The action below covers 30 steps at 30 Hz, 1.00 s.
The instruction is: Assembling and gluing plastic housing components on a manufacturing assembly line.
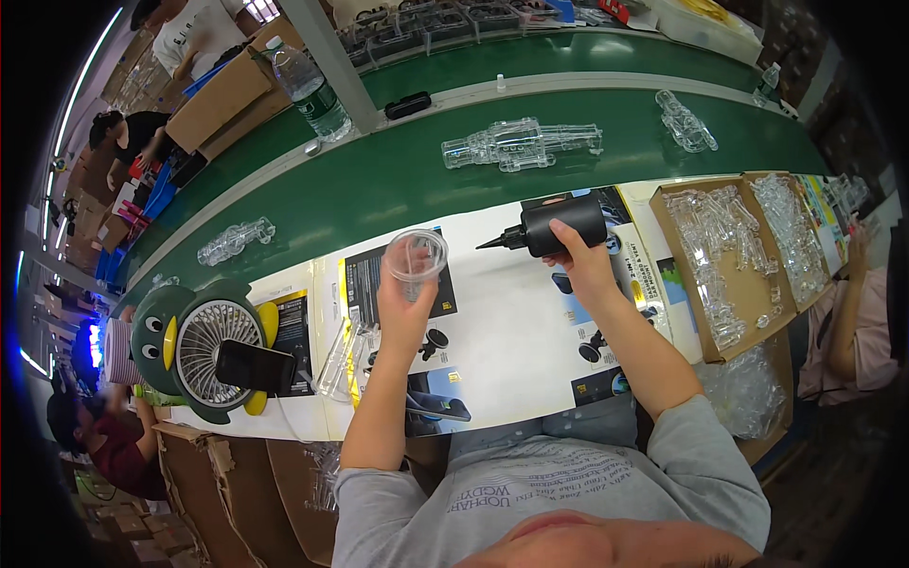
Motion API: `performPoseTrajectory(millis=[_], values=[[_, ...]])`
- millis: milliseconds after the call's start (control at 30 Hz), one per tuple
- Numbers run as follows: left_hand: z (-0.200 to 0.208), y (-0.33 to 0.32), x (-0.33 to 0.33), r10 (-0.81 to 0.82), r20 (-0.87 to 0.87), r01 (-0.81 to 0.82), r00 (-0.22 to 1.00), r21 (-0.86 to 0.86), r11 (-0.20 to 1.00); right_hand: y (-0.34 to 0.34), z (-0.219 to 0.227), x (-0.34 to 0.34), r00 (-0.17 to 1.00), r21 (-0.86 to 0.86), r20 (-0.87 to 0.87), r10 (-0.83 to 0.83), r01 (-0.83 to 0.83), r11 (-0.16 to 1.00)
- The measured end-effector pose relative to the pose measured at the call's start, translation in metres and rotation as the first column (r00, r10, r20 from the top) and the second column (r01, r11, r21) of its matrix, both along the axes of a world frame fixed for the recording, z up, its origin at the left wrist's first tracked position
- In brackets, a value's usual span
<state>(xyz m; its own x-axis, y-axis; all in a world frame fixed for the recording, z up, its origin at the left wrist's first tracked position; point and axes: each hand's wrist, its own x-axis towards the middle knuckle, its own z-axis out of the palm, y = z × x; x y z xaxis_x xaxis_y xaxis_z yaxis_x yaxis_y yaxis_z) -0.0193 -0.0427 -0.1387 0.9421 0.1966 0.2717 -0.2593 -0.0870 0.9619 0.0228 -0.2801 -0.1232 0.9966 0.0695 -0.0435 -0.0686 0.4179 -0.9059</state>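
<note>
My left hand [408,293] is closed around a clear round plastic piece [416,254], held up over the printed sheet with its ring-shaped rim on top. In my right hand [576,256] is a black bottle [565,224] with a long thin nozzle, lying sideways. The nozzle tip points left toward the clear piece, and a gap shows between them. Beneath both hands lies a white printed cardboard sheet [492,331]. Beyond it, a clear plastic assembly [523,145] rests on the green belt [379,199].
Cardboard boxes of clear parts [707,343] stand at right. A penguin-shaped fan [204,343] with a black phone [254,367] before it is at left. Other clear pieces [237,240] sit on the belt. A water bottle [311,92] stands behind. Several people work nearby.
</note>
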Motion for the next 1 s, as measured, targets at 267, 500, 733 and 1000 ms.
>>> performPoseTrajectory(millis=[267,500,733,1000], values=[[0.001,-0.006,0.004,0.008,0.105,-0.043,0.994,0.335,0.941,-0.003,0.005,-0.004,0.984,0.072,0.153,0.093,-0.105,0.992],[0.001,-0.009,0.005,0.012,0.14,-0.062,0.99,0.365,0.929,-0.003,0.005,-0.004,0.979,0.059,0.152,0.134,-0.144,0.988],[0.001,-0.013,0.002,-0.006,0.104,-0.029,0.995,0.338,0.941,-0.002,0.006,-0.008,0.977,0.034,0.143,0.157,-0.164,0.986],[0.003,-0.014,0.001,-0.018,0.147,-0.036,0.989,0.359,0.933,-0.001,0.006,-0.008,0.978,0.035,0.129,0.166,-0.172,0.984]])
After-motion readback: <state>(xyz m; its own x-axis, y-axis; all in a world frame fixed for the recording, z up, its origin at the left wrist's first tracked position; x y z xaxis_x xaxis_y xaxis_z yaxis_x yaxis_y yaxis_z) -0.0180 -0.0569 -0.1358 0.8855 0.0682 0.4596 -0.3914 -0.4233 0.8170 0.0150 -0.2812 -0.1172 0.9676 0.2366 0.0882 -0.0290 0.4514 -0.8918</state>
